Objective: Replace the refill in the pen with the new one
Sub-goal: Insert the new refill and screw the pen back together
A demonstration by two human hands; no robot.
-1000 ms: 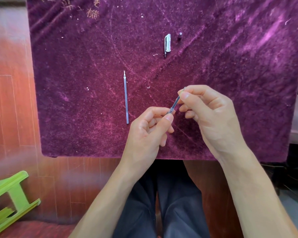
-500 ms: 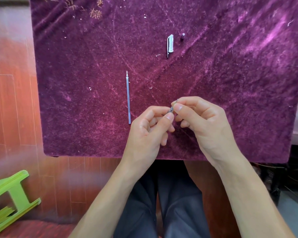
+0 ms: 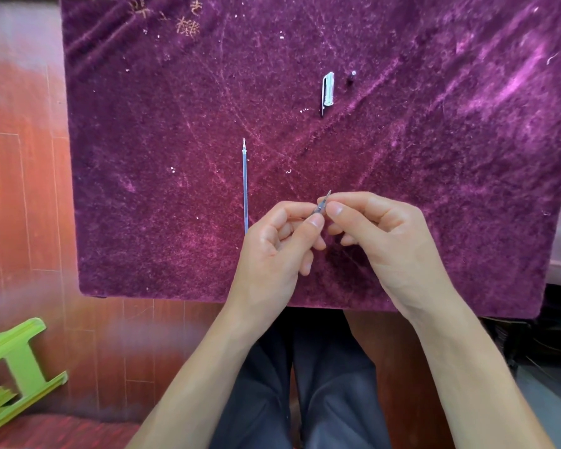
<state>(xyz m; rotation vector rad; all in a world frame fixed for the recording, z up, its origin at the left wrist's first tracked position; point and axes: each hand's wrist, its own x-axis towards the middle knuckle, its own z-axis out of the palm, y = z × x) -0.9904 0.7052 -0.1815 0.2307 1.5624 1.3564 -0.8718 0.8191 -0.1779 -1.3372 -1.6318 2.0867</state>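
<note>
While the person's dark trouser legs [image 3: 305,393] are filling the near bottom of the view, two bare forearms are reaching forward over the front edge of a table draped in purple velvet cloth [image 3: 434,157]. The left hand [image 3: 272,251] is curling its fingers inward, its thumb and forefinger pinching the lower end of a thin grey pen piece [image 3: 322,204]. The right hand [image 3: 382,244] is pinching the same piece from the other side, thumb tip pressing just beside the left thumb. Only a short, slender, pointed length is showing between the fingertips, tilting up and to the right; the rest is hiding inside the hands, so I cannot tell whether it is a refill tip or the pen's nose.

Just left of the left hand, one loose refill [image 3: 245,186] is lying straight on the cloth, a thin pale-blue tube with its metal tip pointing away. Farther back, one clear pen cap [image 3: 328,92] with a clip is resting on the cloth, and just beside it to the right one small dark end piece [image 3: 351,77] is sitting. Off the table at near left, one green plastic stool [image 3: 17,371] is lying on the wooden floor [image 3: 23,205].
</note>
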